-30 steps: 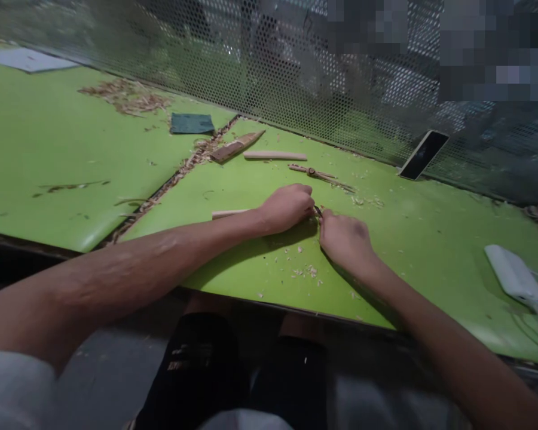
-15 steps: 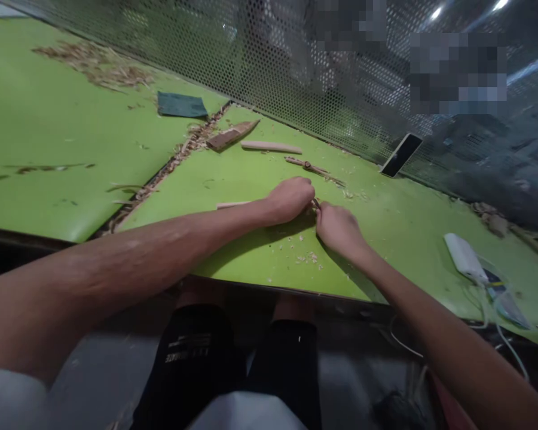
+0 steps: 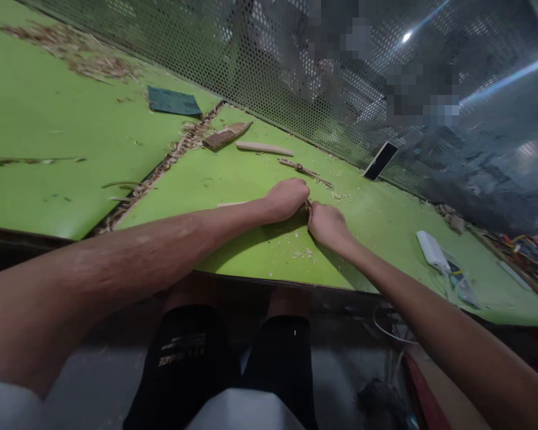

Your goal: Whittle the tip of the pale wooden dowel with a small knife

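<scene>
My left hand [image 3: 289, 198] is closed in a fist low over the green tabletop [image 3: 246, 179]. Beside it on the right, my right hand [image 3: 327, 224] is closed too, nearly touching it. A short dark brown bit of something [image 3: 308, 205] shows in the gap between them; the fingers hide the rest. The end of a pale wooden stick [image 3: 231, 205] sticks out behind my left forearm, and I cannot tell whether it is held. Beyond the hands lie a slim brown tool with a round knot [image 3: 299, 168], a curved pale wood strip [image 3: 264, 147] and a pointed brown wood piece [image 3: 226, 136].
Wood shavings [image 3: 89, 57] are heaped at the far left, and crumbs [image 3: 305, 253] lie below my hands. A dark green sheet [image 3: 174, 101] is near the shavings-filled seam. A phone [image 3: 380, 161] leans on the perforated metal screen [image 3: 251, 71]. A white device [image 3: 433, 251] with cables lies right.
The view has shifted, so most things on the table appear further left and more of the right side shows. My hands stay close together and closed, in much the same pose.
</scene>
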### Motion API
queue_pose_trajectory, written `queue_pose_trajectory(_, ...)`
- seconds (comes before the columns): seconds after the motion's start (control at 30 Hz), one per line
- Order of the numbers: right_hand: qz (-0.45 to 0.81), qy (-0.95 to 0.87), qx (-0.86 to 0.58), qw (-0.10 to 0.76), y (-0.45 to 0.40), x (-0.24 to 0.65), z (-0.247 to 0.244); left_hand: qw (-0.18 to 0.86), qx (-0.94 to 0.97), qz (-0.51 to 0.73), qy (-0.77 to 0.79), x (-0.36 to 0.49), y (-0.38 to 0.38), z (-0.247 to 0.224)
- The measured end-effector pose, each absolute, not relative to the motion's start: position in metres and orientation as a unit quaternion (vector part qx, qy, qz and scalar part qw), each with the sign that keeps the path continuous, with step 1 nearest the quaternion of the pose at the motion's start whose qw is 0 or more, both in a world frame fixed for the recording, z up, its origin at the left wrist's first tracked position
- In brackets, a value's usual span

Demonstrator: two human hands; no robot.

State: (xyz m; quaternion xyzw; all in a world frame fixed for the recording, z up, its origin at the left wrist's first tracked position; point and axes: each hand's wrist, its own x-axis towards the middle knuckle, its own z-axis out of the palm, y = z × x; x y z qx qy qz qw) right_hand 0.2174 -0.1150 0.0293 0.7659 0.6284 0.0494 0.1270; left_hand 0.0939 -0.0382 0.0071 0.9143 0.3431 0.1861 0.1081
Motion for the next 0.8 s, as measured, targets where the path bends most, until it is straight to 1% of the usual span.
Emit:
queue_pose_trajectory(0.37, 0.058, 0.615, 0.777, 0.122, -0.1171, 0.2198, 0.0276, 0.141, 0.905, 0.216, 0.339, 0.0958, -0.0298, -0.0006)
queue_pose_trajectory(0.8, 0.060, 0.628, 0.764, 0.132, -0.1192, 0.2188, 0.0276, 0.113, 0.908, 0.215, 0.342, 0.0951, -0.0304, -0.0008)
